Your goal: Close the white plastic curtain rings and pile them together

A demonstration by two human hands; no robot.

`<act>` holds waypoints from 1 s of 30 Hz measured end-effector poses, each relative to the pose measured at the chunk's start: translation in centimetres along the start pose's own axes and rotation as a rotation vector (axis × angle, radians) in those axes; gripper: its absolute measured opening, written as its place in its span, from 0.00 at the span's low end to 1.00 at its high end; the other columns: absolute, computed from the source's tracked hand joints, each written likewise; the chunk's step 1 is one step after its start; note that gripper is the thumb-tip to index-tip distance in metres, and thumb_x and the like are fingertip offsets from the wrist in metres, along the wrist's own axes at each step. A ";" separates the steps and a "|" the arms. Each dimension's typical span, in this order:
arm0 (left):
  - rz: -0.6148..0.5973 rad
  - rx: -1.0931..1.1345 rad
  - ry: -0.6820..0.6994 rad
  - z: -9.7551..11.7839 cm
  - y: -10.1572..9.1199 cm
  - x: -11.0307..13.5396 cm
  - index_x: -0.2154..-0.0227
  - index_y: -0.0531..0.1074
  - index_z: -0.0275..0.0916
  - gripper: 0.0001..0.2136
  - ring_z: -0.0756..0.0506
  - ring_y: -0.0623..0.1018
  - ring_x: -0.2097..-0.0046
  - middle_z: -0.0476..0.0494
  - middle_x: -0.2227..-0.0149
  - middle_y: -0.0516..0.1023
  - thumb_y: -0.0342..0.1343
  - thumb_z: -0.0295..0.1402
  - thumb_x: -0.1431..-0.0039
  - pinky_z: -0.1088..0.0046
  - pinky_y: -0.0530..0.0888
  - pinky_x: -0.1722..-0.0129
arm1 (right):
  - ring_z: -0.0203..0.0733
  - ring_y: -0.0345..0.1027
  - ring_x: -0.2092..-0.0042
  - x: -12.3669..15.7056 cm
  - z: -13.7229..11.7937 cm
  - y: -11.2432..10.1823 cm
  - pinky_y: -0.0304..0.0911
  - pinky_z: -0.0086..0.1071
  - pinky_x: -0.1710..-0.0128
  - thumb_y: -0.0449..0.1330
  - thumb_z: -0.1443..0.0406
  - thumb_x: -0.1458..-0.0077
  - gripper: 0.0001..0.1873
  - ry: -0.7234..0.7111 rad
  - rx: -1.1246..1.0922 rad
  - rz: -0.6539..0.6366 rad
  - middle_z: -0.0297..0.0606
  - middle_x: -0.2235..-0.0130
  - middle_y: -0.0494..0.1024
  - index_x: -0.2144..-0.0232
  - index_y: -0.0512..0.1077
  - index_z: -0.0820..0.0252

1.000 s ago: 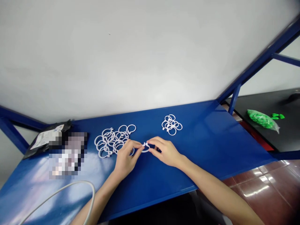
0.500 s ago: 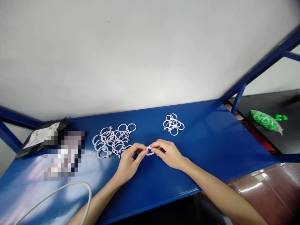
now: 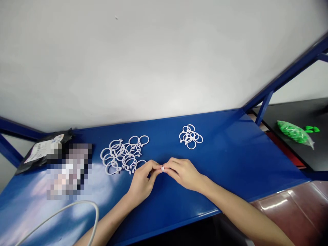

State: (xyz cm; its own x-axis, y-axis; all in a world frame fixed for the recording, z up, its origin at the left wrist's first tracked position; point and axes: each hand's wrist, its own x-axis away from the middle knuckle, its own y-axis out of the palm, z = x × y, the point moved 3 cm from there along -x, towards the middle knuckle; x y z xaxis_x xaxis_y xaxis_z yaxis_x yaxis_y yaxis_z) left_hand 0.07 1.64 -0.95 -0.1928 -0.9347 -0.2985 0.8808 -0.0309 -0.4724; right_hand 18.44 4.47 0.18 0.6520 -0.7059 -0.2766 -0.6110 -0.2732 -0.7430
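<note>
Two-handed, pinched white ring [image 3: 162,168] in left hand [image 3: 141,180] and right hand [image 3: 188,173], closed earlier gap, perhaps latching, seven o'clock from smaller ring cluster [image 3: 189,137].

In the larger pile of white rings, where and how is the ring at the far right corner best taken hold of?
Probably pinch that ring by its thin outer rim, coming from the right. That side juts out from the pile with no other ring against it, while the knobbed ends sit beside its neighbours and might snag.
</note>
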 end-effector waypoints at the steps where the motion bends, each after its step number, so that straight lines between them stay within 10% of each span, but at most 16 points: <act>1: 0.005 -0.011 0.030 0.0 0.1 0.1 0.65 0.73 0.41 0.05 0.52 0.80 0.67 0.51 0.67 0.80 0.55 0.27 0.33 0.79 0.75 0.65 | 0.36 0.76 0.63 0.1 0.0 0.1 0.68 0.29 0.63 0.51 0.60 0.27 0.15 -0.008 0.016 -0.020 0.35 0.60 0.81 0.55 0.77 0.56; 17: 0.001 -0.341 0.332 0.6 0.8 0.7 0.64 0.69 0.41 0.10 0.50 0.78 0.70 0.48 0.69 0.78 0.47 0.20 0.33 0.75 0.74 0.69 | 0.35 0.73 0.69 0.3 -0.5 0.3 0.64 0.29 0.69 0.48 0.61 0.26 0.16 -0.040 0.093 -0.093 0.35 0.64 0.79 0.60 0.75 0.57; 30: -0.053 -0.798 0.176 -2.1 -4.7 -1.4 0.57 0.77 0.40 0.13 0.36 0.73 0.56 0.39 0.55 0.80 0.54 0.22 0.42 0.57 0.70 0.55 | 0.40 0.74 0.66 -0.1 4.8 -5.8 0.66 0.31 0.71 0.51 0.58 0.29 0.15 0.345 0.440 0.395 0.43 0.56 0.78 0.58 0.76 0.59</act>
State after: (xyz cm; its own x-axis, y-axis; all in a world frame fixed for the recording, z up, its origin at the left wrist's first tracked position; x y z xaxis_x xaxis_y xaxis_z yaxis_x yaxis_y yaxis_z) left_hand -4.67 3.82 -0.04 -0.3488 -0.8679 -0.3536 0.3087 0.2499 -0.9177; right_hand 24.06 9.27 1.56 0.1924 -0.8860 -0.4218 -0.4865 0.2872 -0.8251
